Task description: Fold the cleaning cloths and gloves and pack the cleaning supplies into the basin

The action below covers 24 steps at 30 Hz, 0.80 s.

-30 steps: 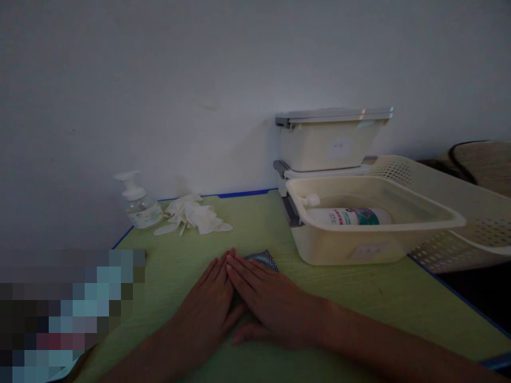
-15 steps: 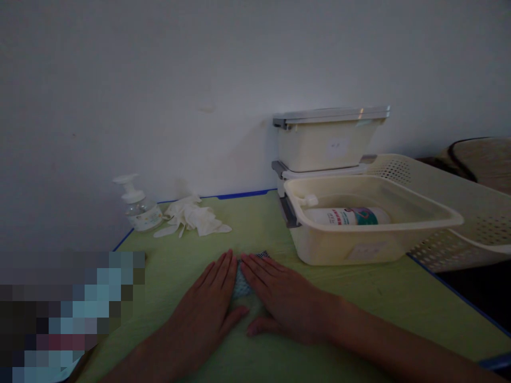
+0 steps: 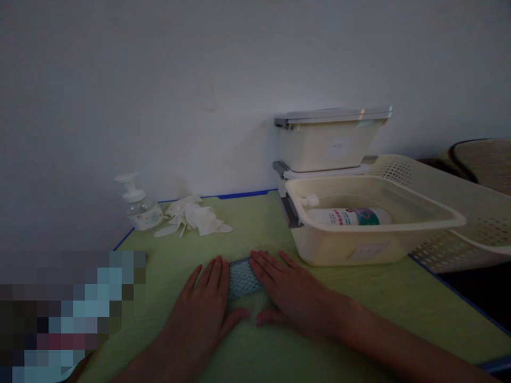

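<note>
A small light-blue textured cloth (image 3: 242, 279) with a dark patterned edge along its far side lies flat on the green tabletop (image 3: 255, 223). Palm down on its left part rests my left hand (image 3: 203, 303), fingers stretched out. My right hand (image 3: 289, 298) lies palm down over the right part, its fingers extended and slightly spread. Both thumbs point inward below the cloth, apart from each other. The cloth's two side ends are hidden beneath the hands.
At the back left stand a pump bottle (image 3: 143, 213) and crumpled white gloves (image 3: 197, 215). An open cream bin (image 3: 343, 247) holding a white bottle (image 3: 347, 216) is on the right, before a lidded box (image 3: 319, 146). A perforated basket (image 3: 447, 191) sits farther right.
My hands have moved apart along the cloth, left hand leftward and right hand rightward. More of the light-blue cloth and its dark far edge now shows between them.
</note>
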Tool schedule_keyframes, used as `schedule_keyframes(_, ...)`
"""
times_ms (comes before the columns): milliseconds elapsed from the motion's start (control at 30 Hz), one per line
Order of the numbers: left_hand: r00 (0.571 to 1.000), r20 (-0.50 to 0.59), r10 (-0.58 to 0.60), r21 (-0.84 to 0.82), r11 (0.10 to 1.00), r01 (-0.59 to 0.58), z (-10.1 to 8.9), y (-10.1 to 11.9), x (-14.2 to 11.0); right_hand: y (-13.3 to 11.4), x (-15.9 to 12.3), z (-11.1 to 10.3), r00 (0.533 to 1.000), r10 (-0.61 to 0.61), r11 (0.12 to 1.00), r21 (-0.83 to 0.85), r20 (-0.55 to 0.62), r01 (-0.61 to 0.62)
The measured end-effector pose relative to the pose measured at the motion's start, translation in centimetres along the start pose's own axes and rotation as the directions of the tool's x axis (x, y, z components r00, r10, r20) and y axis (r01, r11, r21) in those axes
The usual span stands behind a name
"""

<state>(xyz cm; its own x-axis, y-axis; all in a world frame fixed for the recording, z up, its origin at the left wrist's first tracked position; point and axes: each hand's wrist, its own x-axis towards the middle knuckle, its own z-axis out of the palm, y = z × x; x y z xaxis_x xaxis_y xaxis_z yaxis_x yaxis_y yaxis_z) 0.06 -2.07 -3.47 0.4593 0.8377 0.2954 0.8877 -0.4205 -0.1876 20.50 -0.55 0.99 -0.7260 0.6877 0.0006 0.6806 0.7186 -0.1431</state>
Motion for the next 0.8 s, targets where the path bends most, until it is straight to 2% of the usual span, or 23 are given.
schedule_keyframes(100, 0.999, 0.009, -0.033, -0.104, 0.994, 0.034, -0.8, -0.2, 0.6, 0.1, 0.2, 0.3, 0.999, 0.005, 1.0, -0.029, -0.037, -0.006)
schedule_keyframes(200, 0.992, 0.024, -0.127, -0.307, 0.943, 0.128, -1.5, -1.1, 1.4, 0.4, 0.4, 0.6, 0.997, -0.008, 0.998, -0.055, -0.081, 0.004)
schedule_keyframes(267, 0.973, 0.046, -0.228, -0.47, 0.854, 0.222, -1.8, -2.2, 1.9, 0.5, 0.5, 0.6, 0.995, -0.024, 0.998, -0.06, -0.099, 0.018)
schedule_keyframes(367, 0.933, 0.143, -0.331, -0.641, 0.687, 0.342, -1.7, -4.3, 2.8, 0.5, 0.5, 0.4, 0.994, -0.026, 0.998, -0.068, -0.107, 0.019)
schedule_keyframes(433, 0.917, 0.222, -0.331, -0.695, 0.606, 0.387, -1.5, -5.3, 3.2, 0.4, 0.6, 0.2, 0.994, -0.023, 0.997, -0.073, -0.109, 0.015)
schedule_keyframes(500, 0.912, 0.256, -0.321, -0.722, 0.564, 0.401, -1.3, -5.8, 3.5, 0.4, 0.6, 0.1, 0.993, -0.021, 0.997, -0.076, -0.116, 0.013)
schedule_keyframes(633, 0.928, 0.223, -0.298, -0.767, 0.534, 0.356, -1.2, -5.4, 3.6, 0.4, 0.6, 0.2, 0.993, -0.029, 0.996, -0.083, -0.118, 0.019)
schedule_keyframes(800, 0.928, 0.262, -0.265, -0.789, 0.495, 0.364, -1.4, -5.1, 3.6, 0.6, 0.6, 0.4, 0.991, -0.039, 0.995, -0.094, -0.126, 0.027)
